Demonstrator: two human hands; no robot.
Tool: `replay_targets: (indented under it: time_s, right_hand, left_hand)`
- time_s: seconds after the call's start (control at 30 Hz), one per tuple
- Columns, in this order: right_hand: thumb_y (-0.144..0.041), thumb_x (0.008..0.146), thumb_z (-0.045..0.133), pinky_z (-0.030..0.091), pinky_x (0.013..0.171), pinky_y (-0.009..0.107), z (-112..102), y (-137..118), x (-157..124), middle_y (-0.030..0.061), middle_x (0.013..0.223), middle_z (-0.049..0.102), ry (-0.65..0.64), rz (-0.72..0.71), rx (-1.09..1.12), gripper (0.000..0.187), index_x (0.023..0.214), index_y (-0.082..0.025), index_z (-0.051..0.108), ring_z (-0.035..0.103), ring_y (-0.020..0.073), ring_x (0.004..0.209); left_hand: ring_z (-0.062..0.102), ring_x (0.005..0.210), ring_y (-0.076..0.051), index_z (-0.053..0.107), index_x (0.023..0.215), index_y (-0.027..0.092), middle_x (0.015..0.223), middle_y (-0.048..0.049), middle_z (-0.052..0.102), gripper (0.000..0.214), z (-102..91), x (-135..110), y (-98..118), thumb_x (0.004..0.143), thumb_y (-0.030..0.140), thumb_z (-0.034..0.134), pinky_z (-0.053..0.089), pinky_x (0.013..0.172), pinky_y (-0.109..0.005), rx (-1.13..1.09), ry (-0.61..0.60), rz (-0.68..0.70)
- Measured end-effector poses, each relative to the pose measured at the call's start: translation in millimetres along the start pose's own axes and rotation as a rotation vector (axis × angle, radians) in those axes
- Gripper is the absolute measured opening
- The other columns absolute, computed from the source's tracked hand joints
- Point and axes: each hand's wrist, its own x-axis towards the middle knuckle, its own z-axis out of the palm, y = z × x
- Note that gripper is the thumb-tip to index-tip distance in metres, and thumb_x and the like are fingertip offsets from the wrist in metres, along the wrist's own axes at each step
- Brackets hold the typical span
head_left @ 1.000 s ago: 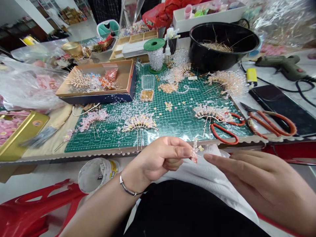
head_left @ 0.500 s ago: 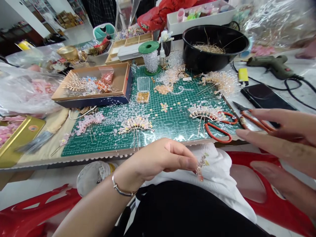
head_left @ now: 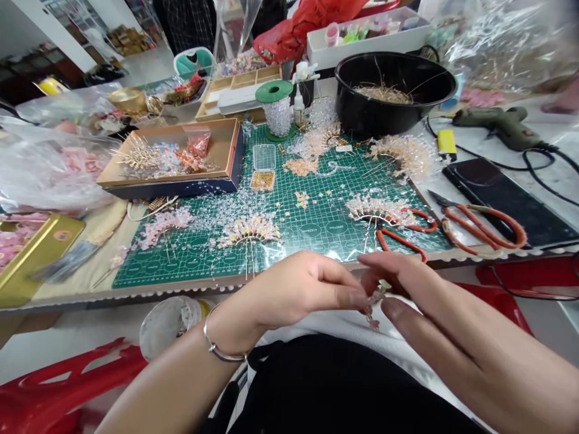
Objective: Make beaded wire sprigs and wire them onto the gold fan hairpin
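Note:
My left hand [head_left: 312, 289] is closed in a pinch on a small beaded sprig [head_left: 374, 301] with clear, pinkish and pale yellow-green pieces, held over my lap in front of the table edge. My right hand [head_left: 420, 301] reaches around the sprig's outer end, thumb and fingers apart; whether a fingertip touches the beads is hard to see. Behind the hands, a beaded hair comb [head_left: 250, 232] with pink and yellow flowers lies on the green cutting mat [head_left: 312, 228]. Another clear beaded comb [head_left: 377, 209] rests by red-handled scissors [head_left: 402, 244].
Red-handled pliers [head_left: 484, 226] lie beside a black phone [head_left: 506, 199]. Farther back stand a black basin [head_left: 393, 111], a bead spool [head_left: 275, 114] and an open box [head_left: 174, 181]. Loose beads [head_left: 239, 202] scatter over the mat. A glue gun [head_left: 497, 126] sits at the right.
My right hand has moved left and down from above the pliers to the sprig, leaving the pliers on the table. My left hand still holds the sprig in nearly the same spot.

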Motion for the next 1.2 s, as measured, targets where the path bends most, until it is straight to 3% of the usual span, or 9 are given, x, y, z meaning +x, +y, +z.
replay_targets:
  time_s: [0.1,0.23,0.37,0.43,0.6,0.7,0.83,1.0,1.2]
  right_hand:
    - [-0.036,0.105,0.041,0.058,0.067,0.029,11,-14,13,0.003,0.093,0.071,-0.112,-0.012,0.194,0.024,0.11,-0.028,0.063,0.066,0.0187,0.08]
    - [-0.034,0.098,0.051,0.052,0.057,0.025,18,-19,20,0.0011,0.076,0.065,-0.053,0.035,0.245,0.024,0.078,-0.024,0.06,0.06,0.015,0.065]
    - [-0.044,0.092,0.063,0.04,0.046,0.021,14,-11,24,-0.0008,0.062,0.054,-0.116,0.155,0.354,0.033,0.067,-0.021,0.059,0.046,0.0113,0.054]
    - [-0.053,0.09,0.067,0.036,0.045,0.019,14,-3,24,-0.0018,0.062,0.05,-0.212,0.276,0.505,0.039,0.071,-0.02,0.06,0.043,0.0098,0.054]
    - [-0.057,0.082,0.077,0.014,0.038,0.017,22,5,20,-0.0105,0.056,0.028,-0.308,0.502,1.074,0.041,0.081,-0.021,0.057,0.015,0.0043,0.045]
    - [-0.051,0.083,0.079,0.015,0.039,0.016,29,2,20,-0.0105,0.056,0.026,-0.205,0.458,1.236,0.036,0.079,-0.021,0.058,0.013,0.0044,0.046]
    - [-0.052,0.085,0.077,0.02,0.04,0.017,34,2,25,-0.01,0.054,0.027,-0.024,0.387,1.168,0.037,0.077,-0.021,0.057,0.017,0.006,0.047]
    - [-0.049,0.09,0.071,0.032,0.046,0.02,31,5,26,-0.0054,0.058,0.041,0.165,0.244,0.626,0.032,0.076,-0.021,0.062,0.035,0.0095,0.053]
    - [-0.05,0.096,0.057,0.043,0.052,0.023,19,-4,22,0.0,0.068,0.059,-0.054,0.145,0.372,0.033,0.079,-0.023,0.063,0.053,0.0141,0.062]
  left_hand:
    - [0.066,0.084,-0.015,0.077,0.081,0.017,0.085,-0.0017,0.074,0.023,-4.9,-1,-1,0.082,0.039,0.081,0.048,0.084,-0.025,0.041,0.01,-0.026]
    - [0.063,0.083,-0.015,0.077,0.081,0.017,0.084,-0.0017,0.073,0.024,-9.7,-3,-2,0.082,0.04,0.08,0.046,0.082,-0.025,0.083,0.032,-0.052]
    - [0.054,0.068,-0.012,0.075,0.082,0.017,0.073,0.001,0.065,0.027,-8.6,-7,-3,0.084,0.044,0.076,0.041,0.065,-0.024,0.206,0.061,-0.058]
    - [0.046,0.06,-0.011,0.074,0.084,0.018,0.065,0.003,0.058,0.027,-6.6,-10,-5,0.089,0.044,0.071,0.034,0.057,-0.024,0.391,0.11,0.028]
    - [0.048,0.057,-0.01,0.068,0.09,0.02,0.063,0.0041,0.058,0.017,2.2,-12,-17,0.097,0.033,0.061,0.035,0.06,-0.025,0.785,0.337,0.518]
    - [0.051,0.054,-0.011,0.059,0.093,0.019,0.064,0.0034,0.061,0.011,12.3,-9,-27,0.099,0.025,0.052,0.036,0.056,-0.025,0.825,0.436,0.489]
    - [0.052,0.054,-0.013,0.055,0.081,0.019,0.063,0.0002,0.061,0.013,27.4,-8,-42,0.092,0.012,0.05,0.037,0.054,-0.027,1.1,0.518,0.606]
    - [0.055,0.061,-0.017,0.065,0.103,0.009,0.072,-0.0037,0.065,0.016,36.4,-21,-37,0.09,0.007,0.055,0.044,0.057,-0.031,1.466,0.585,0.854]
    - [0.043,0.058,-0.015,0.065,0.072,0.016,0.06,0.0002,0.053,0.025,28.9,-28,0,0.094,0.011,0.054,0.034,0.052,-0.032,1.558,0.569,0.926]
